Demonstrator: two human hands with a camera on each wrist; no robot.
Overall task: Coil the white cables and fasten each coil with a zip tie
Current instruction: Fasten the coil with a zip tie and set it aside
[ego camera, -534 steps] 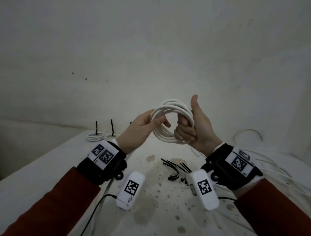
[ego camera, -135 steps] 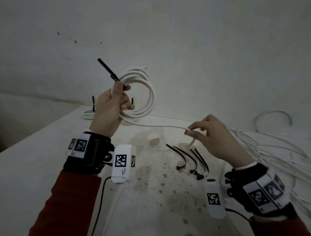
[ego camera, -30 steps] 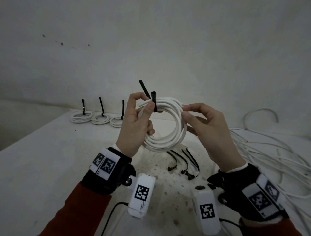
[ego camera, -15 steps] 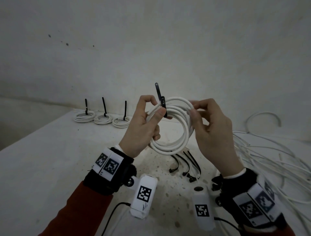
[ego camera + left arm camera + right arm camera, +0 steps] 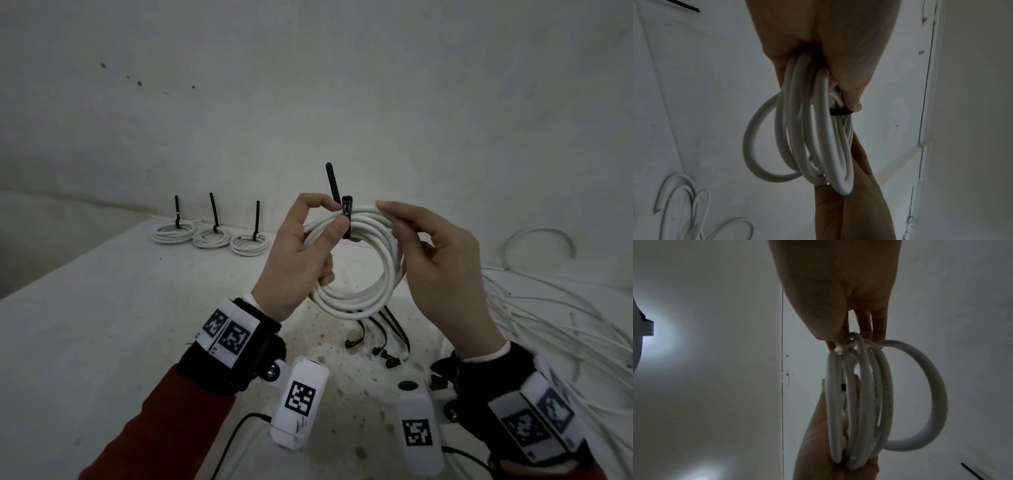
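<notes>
Left hand (image 5: 294, 260): curled round the left side of the cable coil (image 5: 359, 260), thumb and forefinger pinching the zip tie (image 5: 346, 219) at the coil's top. Right hand (image 5: 442, 270): fingers curled on the coil's right side, thumb and fingertips pinching the turns. Coil: raised above the table (image 5: 102, 325), centre of scene, several turns, one loop standing proud of the rest in both wrist views.

Zip tie: black, wrapped over the top turns, tail pointing up; apparently threaded through its head, though hard to confirm at this angle.

Risks, as judged: stray loop escaping the bundle if cinched now; tie sliding along the turns under a slackened pinch; coil springing open on release of either side.

Count: finished coils (image 5: 209, 236), three, far left, each with an upright black tie. Spare zip ties (image 5: 380, 339), roughly four, near centre. Loose white cables (image 5: 548, 318): tangled heap at right, number unclear.
</notes>
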